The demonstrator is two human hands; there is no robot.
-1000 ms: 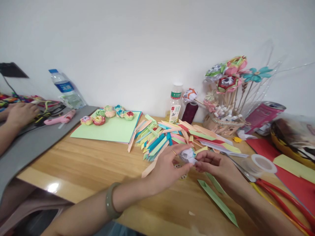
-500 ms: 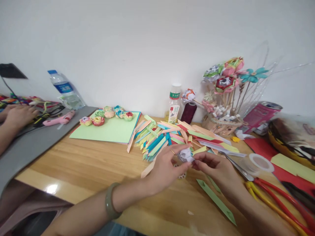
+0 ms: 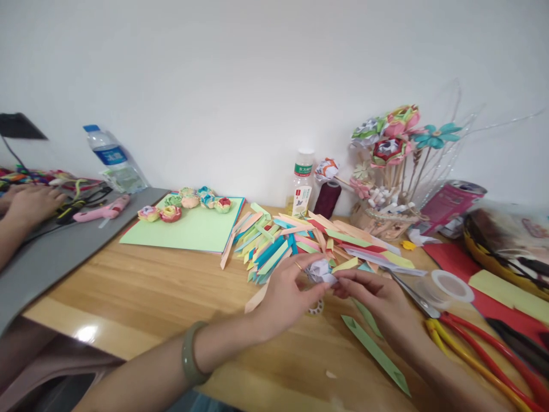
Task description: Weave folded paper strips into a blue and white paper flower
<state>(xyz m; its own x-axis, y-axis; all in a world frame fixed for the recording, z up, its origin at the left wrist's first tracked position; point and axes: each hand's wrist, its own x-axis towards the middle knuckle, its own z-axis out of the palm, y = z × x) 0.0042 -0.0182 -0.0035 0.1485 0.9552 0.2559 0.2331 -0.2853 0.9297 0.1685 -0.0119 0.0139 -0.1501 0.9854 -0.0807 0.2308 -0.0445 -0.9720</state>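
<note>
Between my hands is a small white folded-paper flower (image 3: 319, 271), held just above the wooden table. My left hand (image 3: 288, 294) grips it from the left, thumb below and fingers behind, partly hiding it. The fingertips of my right hand (image 3: 369, 289) pinch a white paper edge on the flower's right side. Under my hands lies a ring-shaped thing with dark dots (image 3: 316, 308), mostly covered. A green folded paper strip (image 3: 377, 356) lies below my right hand, and a second green strip (image 3: 366, 317) shows partly beside it. Behind the flower spreads a pile of coloured folded strips (image 3: 274, 243).
Red-handled scissors (image 3: 493, 349) and a tape roll (image 3: 452, 286) lie right. Paper flowers rest on a green sheet (image 3: 180, 234). A basket of flowers (image 3: 381, 220), thread spool (image 3: 328, 199) and bottle (image 3: 302, 183) stand behind. Left are another person's hand (image 3: 36, 200) and a pink glue gun (image 3: 103, 209).
Both hands keep hold of the white paper flower, with only slight finger shifts. The whole view has drifted a little, so more of the scissors and a dark-handled tool show at the right.
</note>
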